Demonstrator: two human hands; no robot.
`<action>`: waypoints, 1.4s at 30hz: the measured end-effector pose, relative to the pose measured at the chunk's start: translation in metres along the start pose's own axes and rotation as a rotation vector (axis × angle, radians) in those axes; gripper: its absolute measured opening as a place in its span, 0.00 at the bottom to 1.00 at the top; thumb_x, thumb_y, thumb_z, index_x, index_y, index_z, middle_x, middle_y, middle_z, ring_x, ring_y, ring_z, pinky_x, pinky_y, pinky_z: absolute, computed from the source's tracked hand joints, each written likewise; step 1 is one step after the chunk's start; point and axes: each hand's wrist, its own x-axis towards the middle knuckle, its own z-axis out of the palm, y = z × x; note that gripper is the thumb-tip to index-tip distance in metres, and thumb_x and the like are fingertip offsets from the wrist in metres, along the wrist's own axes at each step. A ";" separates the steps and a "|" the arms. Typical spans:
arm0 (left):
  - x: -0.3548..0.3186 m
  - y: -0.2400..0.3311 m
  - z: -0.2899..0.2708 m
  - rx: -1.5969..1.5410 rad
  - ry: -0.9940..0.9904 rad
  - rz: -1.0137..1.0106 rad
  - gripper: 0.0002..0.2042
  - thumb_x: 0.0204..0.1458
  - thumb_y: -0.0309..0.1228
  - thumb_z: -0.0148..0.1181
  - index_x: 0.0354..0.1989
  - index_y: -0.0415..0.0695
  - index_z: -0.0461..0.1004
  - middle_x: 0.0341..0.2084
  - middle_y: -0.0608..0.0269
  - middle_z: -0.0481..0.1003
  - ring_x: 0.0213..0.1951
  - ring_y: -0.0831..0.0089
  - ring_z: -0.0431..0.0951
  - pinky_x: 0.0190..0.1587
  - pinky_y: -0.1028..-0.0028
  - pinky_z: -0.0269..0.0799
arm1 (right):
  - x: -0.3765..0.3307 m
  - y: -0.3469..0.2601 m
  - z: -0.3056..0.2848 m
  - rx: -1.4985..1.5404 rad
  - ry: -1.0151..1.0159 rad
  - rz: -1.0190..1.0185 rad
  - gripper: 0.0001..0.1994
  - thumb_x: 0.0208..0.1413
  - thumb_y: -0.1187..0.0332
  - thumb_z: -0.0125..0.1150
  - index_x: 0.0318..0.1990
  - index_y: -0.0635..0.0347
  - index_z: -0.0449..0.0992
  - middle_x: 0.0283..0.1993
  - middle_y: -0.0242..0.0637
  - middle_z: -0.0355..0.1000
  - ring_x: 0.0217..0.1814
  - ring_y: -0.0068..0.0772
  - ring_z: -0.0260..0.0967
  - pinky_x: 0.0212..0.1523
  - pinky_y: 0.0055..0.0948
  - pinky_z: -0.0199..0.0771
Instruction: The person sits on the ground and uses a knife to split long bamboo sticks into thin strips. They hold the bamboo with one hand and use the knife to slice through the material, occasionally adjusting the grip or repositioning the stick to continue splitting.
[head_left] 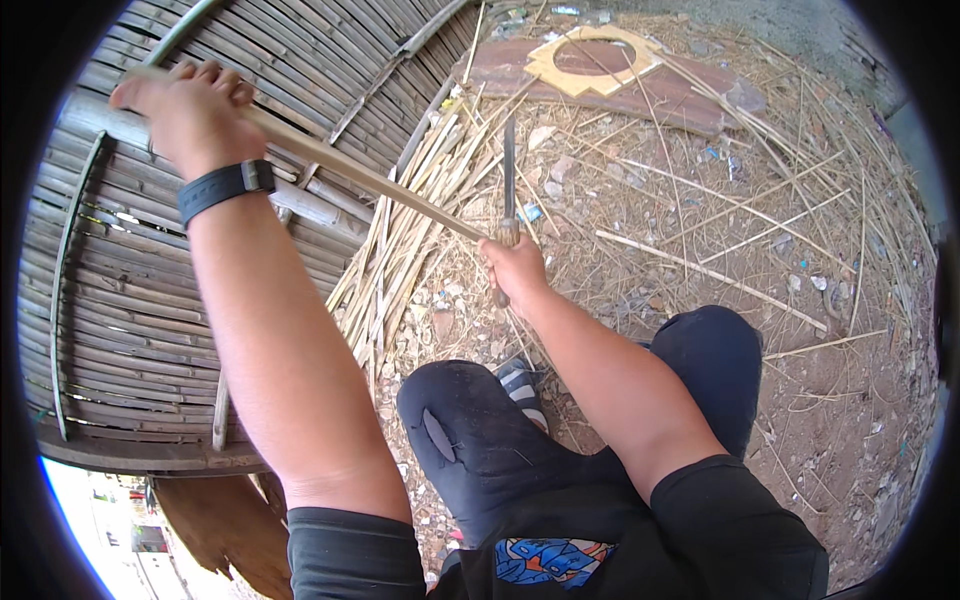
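Note:
My left hand (198, 118), slightly blurred and raised at the upper left, is closed round a long pale bamboo strip (375, 183). The strip slants down to the right, its lower end meeting my right hand (518, 268). That hand grips the wooden handle of a knife (510, 165), whose long, narrow dark blade points away from me. Thumb and fingers of the right hand lie against the strip's end; whether they also pinch it is hard to see.
On the left stands a bamboo-slat wall (330, 75). A heap of split bamboo strips (425, 190) lies beside it. Farther off, a pale frame with a round hole (550, 77) rests on a brown board (495, 68). Loose strips (710, 278) and stones litter the ground near my knees.

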 end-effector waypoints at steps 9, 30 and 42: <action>-0.113 0.036 0.091 0.000 -0.322 0.200 0.37 0.58 0.69 0.33 0.24 0.42 0.66 0.17 0.67 0.65 0.19 0.78 0.64 0.23 0.74 0.63 | -0.089 -0.144 -0.049 -0.148 -0.088 -0.601 0.25 0.46 0.75 0.69 0.50 0.64 0.64 0.42 0.38 0.72 0.33 0.23 0.70 0.33 0.26 0.72; -0.271 -0.062 0.014 0.865 -1.115 0.810 0.39 0.44 0.55 0.66 0.63 0.47 0.65 0.54 0.56 0.67 0.59 0.59 0.66 0.61 0.51 0.59 | -0.118 -0.201 -0.213 0.181 -0.085 -0.694 0.13 0.52 0.72 0.63 0.45 0.58 0.69 0.34 0.35 0.72 0.25 0.18 0.64 0.29 0.23 0.69; -0.231 -0.188 -0.041 0.699 -1.053 0.236 0.38 0.46 0.49 0.69 0.62 0.40 0.63 0.53 0.45 0.70 0.54 0.49 0.72 0.56 0.57 0.68 | -0.045 -0.233 -0.182 0.319 -0.540 -0.594 0.20 0.50 0.67 0.65 0.48 0.64 0.68 0.36 0.31 0.70 0.24 0.16 0.64 0.28 0.19 0.68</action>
